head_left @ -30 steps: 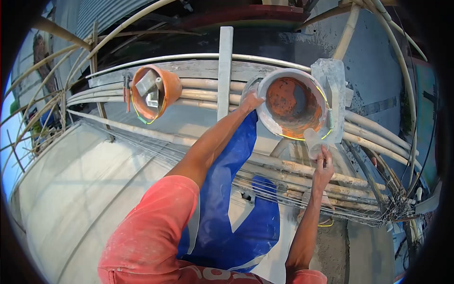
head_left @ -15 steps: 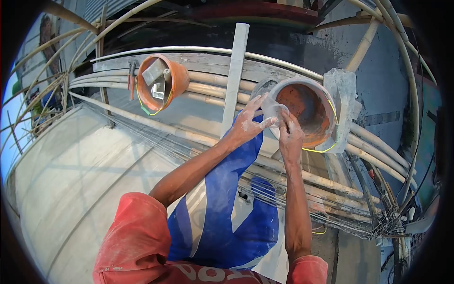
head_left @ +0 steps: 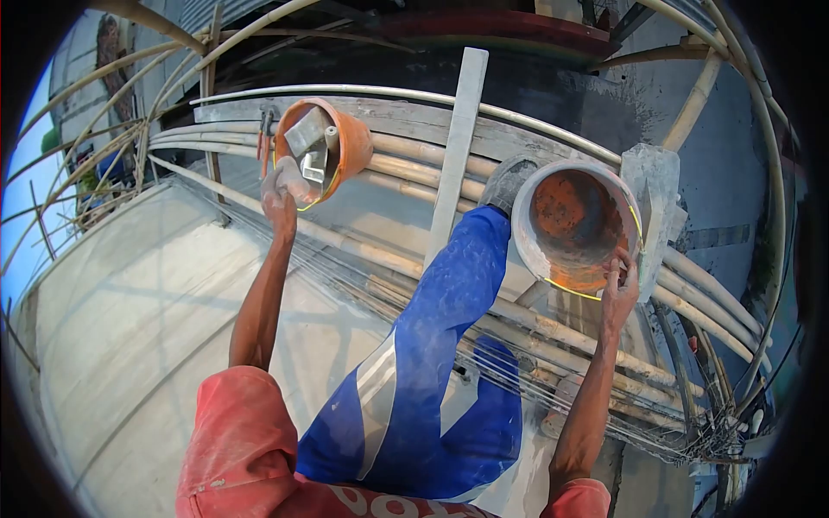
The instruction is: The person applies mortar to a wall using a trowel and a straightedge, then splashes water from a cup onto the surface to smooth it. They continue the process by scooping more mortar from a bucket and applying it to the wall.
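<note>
An orange bucket [head_left: 352, 142] with grey metal pieces and a rolled item inside leans at the left. My left hand [head_left: 281, 200] is at its near rim, fingers closed around something pale and blurred that I cannot make out. At the right is a second bucket [head_left: 528, 226], crusted grey on the rim and orange inside, with a yellow handle. My right hand [head_left: 619, 289] grips its near right rim, fingers bent over the edge. Both hands are dusted with pale powder.
Bamboo poles [head_left: 414, 177] run across beneath the buckets. A grey plank [head_left: 458, 147] slants up between them, and a concrete block [head_left: 649, 194] stands right of the second bucket. My shoe [head_left: 509, 177] rests on the poles. Thin rods [head_left: 561, 393] and a pale slab [head_left: 147, 319] lie nearer me.
My hands have moved apart from the translucent plastic piece they held together at the right bucket. The left went to the left bucket; the right moved down to the right bucket's rim.
</note>
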